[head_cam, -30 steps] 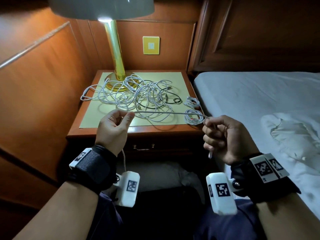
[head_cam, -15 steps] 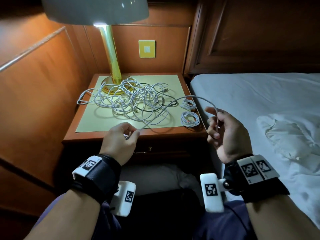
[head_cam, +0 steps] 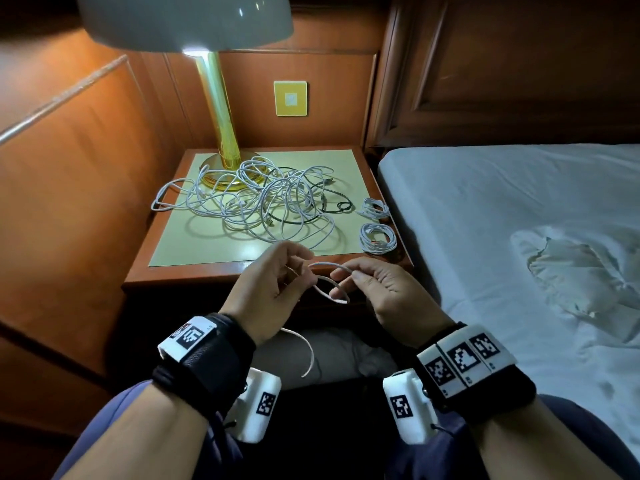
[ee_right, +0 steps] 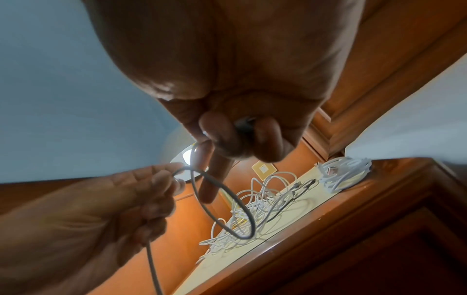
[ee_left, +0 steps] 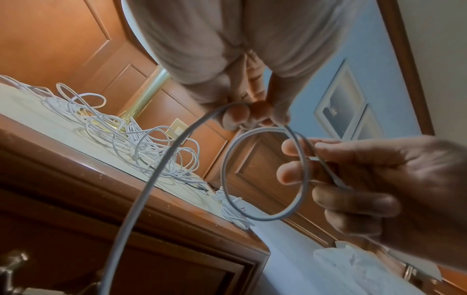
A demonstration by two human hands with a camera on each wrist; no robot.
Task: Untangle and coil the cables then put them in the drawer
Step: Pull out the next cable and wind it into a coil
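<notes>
Holding a white cable (head_cam: 329,282) between both hands in front of the nightstand (head_cam: 194,278), I have it bent into one small loop. My left hand (head_cam: 266,289) pinches the cable at the top of the loop with thumb and fingertips (ee_left: 236,115), and the free length hangs down past my wrist. My right hand (head_cam: 381,292) has its fingers curled through the loop, gripping the other side. On the nightstand top, the tangle (head_cam: 256,199) of white and black cables lies against the lamp (head_cam: 221,133) base. Two coils (head_cam: 377,237) sit at the right edge, near the bed (head_cam: 502,220). Below the top, the drawer (ee_left: 126,229) front looks closed.
</notes>
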